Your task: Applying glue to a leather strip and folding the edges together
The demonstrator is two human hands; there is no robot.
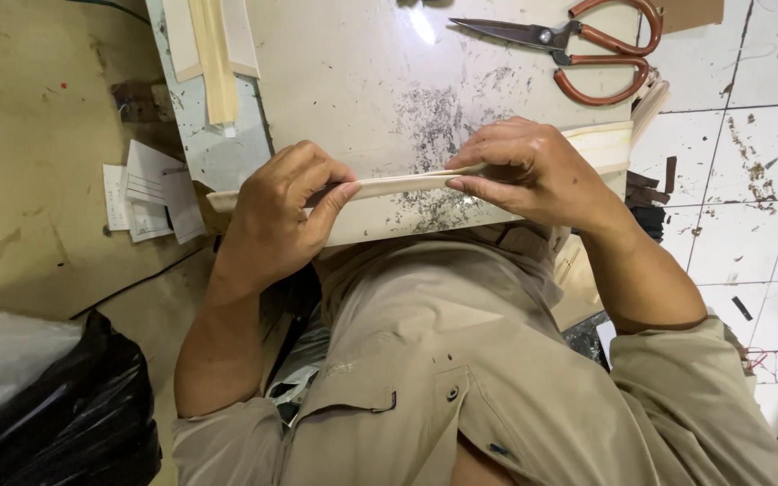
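Observation:
I hold a long, thin pale wooden strip (402,184) level above the near edge of a white work board (362,72). My left hand (276,216) pinches the strip near its left end, thumb under and fingers over. My right hand (529,171) grips it further right, fingers curled over the top. The strip's left tip pokes out past my left hand; its wider right end reaches the board's right edge.
Red-handled scissors (587,45) lie at the board's far right. More pale wooden strips (213,54) rest at the far left of the board. Paper slips (150,189) lie on the floor to the left, a black plastic bag (56,414) sits bottom left, and white tiles (758,180) lie right.

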